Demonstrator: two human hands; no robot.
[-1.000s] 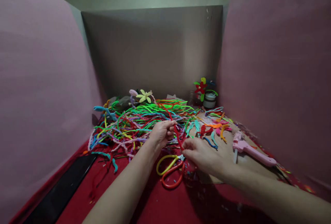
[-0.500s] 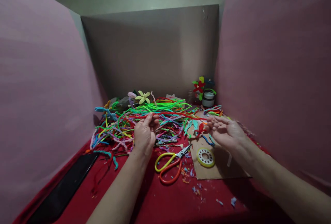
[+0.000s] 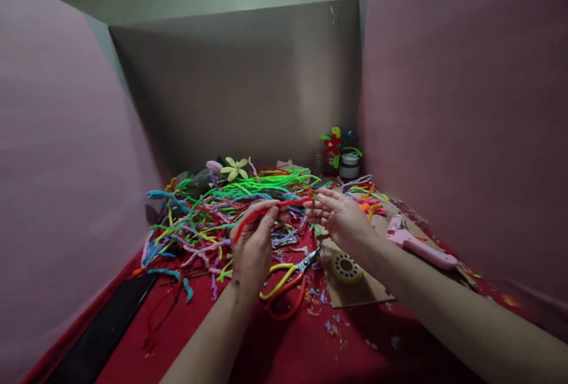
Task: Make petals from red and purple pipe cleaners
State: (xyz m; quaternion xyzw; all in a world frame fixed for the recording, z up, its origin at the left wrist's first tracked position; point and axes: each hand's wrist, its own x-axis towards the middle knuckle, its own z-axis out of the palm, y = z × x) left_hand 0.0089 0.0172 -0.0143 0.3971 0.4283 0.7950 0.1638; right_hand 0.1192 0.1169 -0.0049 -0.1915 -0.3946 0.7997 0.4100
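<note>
The left hand [image 3: 252, 239] is curling partly closed and is pinching a fuzzy red pipe cleaner [image 3: 295, 202] between thumb and fingers, one end drooping over its back. The right hand [image 3: 339, 218] is holding its fingers loosely extended at the other end; whether it is gripping that end, I cannot tell. The pipe cleaner is spanning both hands, above the table's red cloth [image 3: 284, 357]. Below, metal scissors with one yellow and one red handle [image 3: 302, 265] are lying between the forearms. A yellow-rimmed white disc with holes [image 3: 347, 281] is resting on brown cardboard [image 3: 359, 299], and a pink glue gun [image 3: 423, 249] is lying farther right. Beyond the left hand, a multicoloured heap of pipe cleaners [image 3: 213, 218] is spreading, a pale yellow fuzzy flower [image 3: 234, 168] sitting at its back.
</note>
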